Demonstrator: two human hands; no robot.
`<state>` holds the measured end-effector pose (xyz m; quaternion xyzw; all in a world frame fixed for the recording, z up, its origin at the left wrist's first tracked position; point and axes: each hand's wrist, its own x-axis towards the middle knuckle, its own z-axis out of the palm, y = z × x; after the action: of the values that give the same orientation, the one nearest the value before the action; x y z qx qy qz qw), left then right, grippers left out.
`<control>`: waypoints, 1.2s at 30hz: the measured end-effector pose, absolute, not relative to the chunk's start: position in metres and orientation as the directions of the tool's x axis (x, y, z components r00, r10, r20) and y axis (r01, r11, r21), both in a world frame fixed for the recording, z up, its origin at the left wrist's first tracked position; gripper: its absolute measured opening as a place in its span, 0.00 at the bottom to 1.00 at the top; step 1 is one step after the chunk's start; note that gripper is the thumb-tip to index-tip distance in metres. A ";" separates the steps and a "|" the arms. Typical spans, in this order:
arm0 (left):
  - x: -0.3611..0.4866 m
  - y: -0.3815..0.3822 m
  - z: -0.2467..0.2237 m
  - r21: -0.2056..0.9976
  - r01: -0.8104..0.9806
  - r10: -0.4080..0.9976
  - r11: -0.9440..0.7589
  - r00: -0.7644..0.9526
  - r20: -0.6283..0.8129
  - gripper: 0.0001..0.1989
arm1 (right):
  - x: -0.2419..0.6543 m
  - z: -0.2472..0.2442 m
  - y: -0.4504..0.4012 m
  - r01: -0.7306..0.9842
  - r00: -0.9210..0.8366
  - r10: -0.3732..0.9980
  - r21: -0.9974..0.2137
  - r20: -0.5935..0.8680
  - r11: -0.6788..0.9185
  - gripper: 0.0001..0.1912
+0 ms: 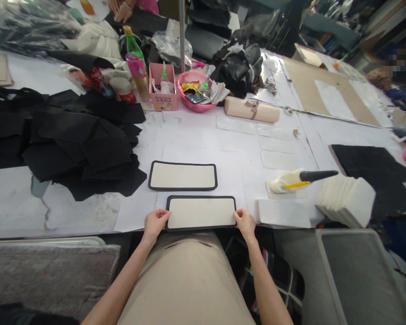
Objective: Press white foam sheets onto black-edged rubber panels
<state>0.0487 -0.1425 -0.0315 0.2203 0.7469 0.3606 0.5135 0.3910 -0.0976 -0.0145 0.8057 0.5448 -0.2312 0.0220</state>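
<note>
A white rectangular panel with a black border [201,212] lies at the table's front edge, right before me. My left hand [156,224] pinches its left end between thumb and fingers. At the opposite end my right hand [245,222] grips the black rim the same way. Just beyond it rests a second black-bordered white panel [183,175], flat and untouched. To the right of my right hand sits a low stack of white rectangular sheets [283,213]. Behind that stack are a whitish glue container [286,183] with a black-handled tool and a yellow brush [297,184].
Black cut pieces [71,140] are heaped at left. A pink box [163,88], a pink basin [198,97], a green-topped bottle [135,58] and a beige roll [252,109] line the back. White blocks [345,198] stand at right, above a grey bin [362,271]. A co-worker's hands [122,10] show far off.
</note>
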 end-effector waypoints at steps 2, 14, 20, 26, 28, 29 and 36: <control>0.049 -0.142 -0.031 0.764 -0.052 0.699 0.643 -0.369 -0.613 0.19 | 0.391 -0.015 -0.097 0.890 0.298 0.869 -0.214 -0.396 -0.402 0.11; 0.045 -0.143 -0.035 0.747 -0.058 0.694 0.662 -0.326 -0.641 0.19 | 0.392 -0.017 -0.095 0.888 0.304 0.858 -0.204 -0.413 -0.412 0.11; 0.044 -0.141 -0.032 0.744 -0.040 0.693 0.667 -0.332 -0.640 0.19 | 0.391 -0.016 -0.094 0.882 0.316 0.849 -0.199 -0.423 -0.428 0.11; 0.045 -0.140 -0.032 0.708 -0.032 0.658 0.705 -0.341 -0.671 0.18 | 0.390 -0.016 -0.094 0.878 0.329 0.844 -0.192 -0.424 -0.439 0.11; 0.045 -0.141 -0.032 0.707 -0.027 0.659 0.707 -0.338 -0.672 0.18 | 0.390 -0.017 -0.095 0.875 0.336 0.842 -0.190 -0.423 -0.445 0.11; 0.044 -0.141 -0.032 0.707 -0.023 0.660 0.707 -0.338 -0.671 0.18 | 0.390 -0.017 -0.095 0.874 0.338 0.841 -0.190 -0.423 -0.447 0.11; 0.045 -0.140 -0.031 0.705 -0.024 0.655 0.709 -0.346 -0.672 0.18 | 0.390 -0.018 -0.095 0.869 0.345 0.836 -0.191 -0.428 -0.456 0.10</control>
<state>0.0450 -0.1403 -0.0306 0.2087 0.7556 0.3191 0.5326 0.3899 -0.0947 -0.0175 0.8193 0.5201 -0.2388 0.0349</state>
